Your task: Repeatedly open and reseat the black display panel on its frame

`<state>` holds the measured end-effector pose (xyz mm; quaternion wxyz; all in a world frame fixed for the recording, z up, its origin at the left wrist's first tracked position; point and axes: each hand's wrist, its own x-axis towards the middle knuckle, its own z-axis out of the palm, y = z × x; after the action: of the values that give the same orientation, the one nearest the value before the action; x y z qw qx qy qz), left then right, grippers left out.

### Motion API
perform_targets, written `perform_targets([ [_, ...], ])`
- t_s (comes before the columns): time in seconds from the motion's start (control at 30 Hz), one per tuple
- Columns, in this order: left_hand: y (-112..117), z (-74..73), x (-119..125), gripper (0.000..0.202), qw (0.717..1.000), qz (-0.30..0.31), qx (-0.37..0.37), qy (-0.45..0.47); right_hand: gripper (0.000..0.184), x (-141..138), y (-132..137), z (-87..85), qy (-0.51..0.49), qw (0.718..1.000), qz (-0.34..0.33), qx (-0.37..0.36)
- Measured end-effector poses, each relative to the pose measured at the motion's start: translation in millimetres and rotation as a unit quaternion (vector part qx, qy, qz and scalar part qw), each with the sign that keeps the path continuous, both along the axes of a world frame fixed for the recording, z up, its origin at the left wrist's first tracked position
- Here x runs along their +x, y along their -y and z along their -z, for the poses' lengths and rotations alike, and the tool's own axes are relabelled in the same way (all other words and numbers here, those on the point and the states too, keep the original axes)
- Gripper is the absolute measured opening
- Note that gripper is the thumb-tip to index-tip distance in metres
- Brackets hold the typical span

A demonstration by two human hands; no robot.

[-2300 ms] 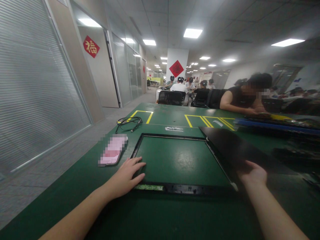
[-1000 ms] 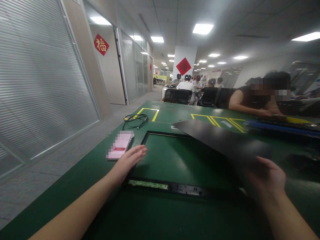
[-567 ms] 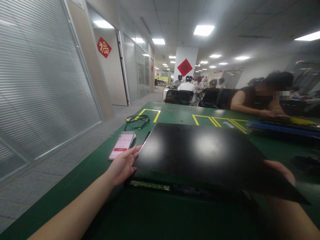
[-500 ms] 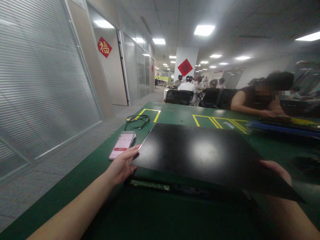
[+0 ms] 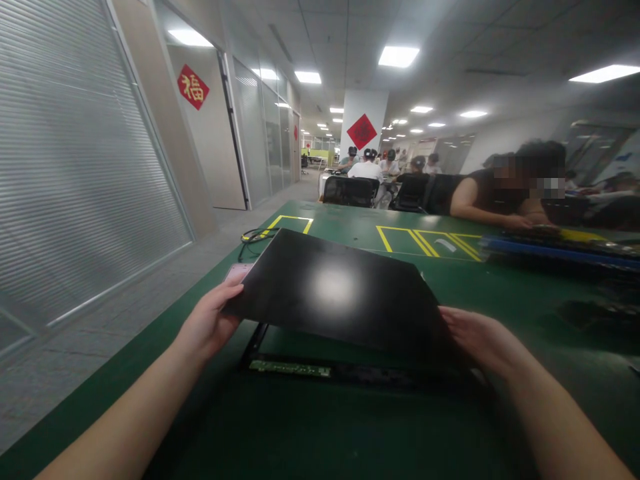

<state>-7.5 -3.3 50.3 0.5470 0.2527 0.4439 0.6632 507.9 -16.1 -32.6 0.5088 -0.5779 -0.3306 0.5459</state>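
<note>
A thin, glossy black display panel (image 5: 345, 293) is raised at a tilt above the green table, a ceiling light mirrored on its face. My left hand (image 5: 213, 320) grips its left edge, thumb on top and fingers underneath. At the right edge my right hand (image 5: 477, 340) holds it, the fingertips partly hidden by the panel. Below the panel lies a dark frame (image 5: 256, 341) with a green circuit board strip (image 5: 290, 369) along its near side. The panel covers much of the frame, and its right end is too dark to make out.
Beyond my left hand, a phone (image 5: 237, 271) is partly covered by the panel, with a black cable (image 5: 250, 237) behind it. Yellow tape (image 5: 390, 239) marks the far tabletop (image 5: 345, 217). At the right, a person (image 5: 480, 200) works beside a blue-edged tray (image 5: 545, 252).
The panel has shifted left and now hides most of the phone and part of the cable. Both hands moved left with it, and more of my right hand shows. The view turned slightly.
</note>
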Motion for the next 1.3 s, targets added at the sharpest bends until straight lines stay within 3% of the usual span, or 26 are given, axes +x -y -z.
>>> perform_targets([
  [0.2, -4.1, 8.1, -4.5, 0.03, 1.0, 0.006, 0.007, -0.023, 0.058, -3.6, -1.4, -2.1, 0.016, 0.997, 0.076, -0.027],
  [0.43, -2.7, 15.3, 4.3, 0.023, 0.997, 0.037, -0.005, -0.065, 0.051, 4.7, -5.9, 2.1, 0.153, 0.978, 0.132, -0.044],
  [0.67, 0.6, 15.3, 14.2, 0.025, 0.995, 0.055, -0.05, -0.062, 0.036, 3.1, -5.7, -2.3, 0.206, 0.96, 0.181, -0.049],
  [0.93, 2.9, 12.6, 20.6, 0.03, 0.994, 0.039, -0.094, -0.04, 0.032, -2.9, -4.1, -6.6, 0.256, 0.948, 0.183, -0.051],
  [1.17, 0.4, 21.8, 17.2, 0.03, 0.994, 0.056, -0.088, -0.041, 0.033, 3.9, -4.8, -0.7, 0.267, 0.946, 0.176, -0.043],
  [1.3, 0.2, 26.4, 17.5, 0.043, 0.992, 0.066, -0.096, -0.051, 0.03, 7.9, -4.6, 2.9, 0.3, 0.94, 0.158, -0.041],
])
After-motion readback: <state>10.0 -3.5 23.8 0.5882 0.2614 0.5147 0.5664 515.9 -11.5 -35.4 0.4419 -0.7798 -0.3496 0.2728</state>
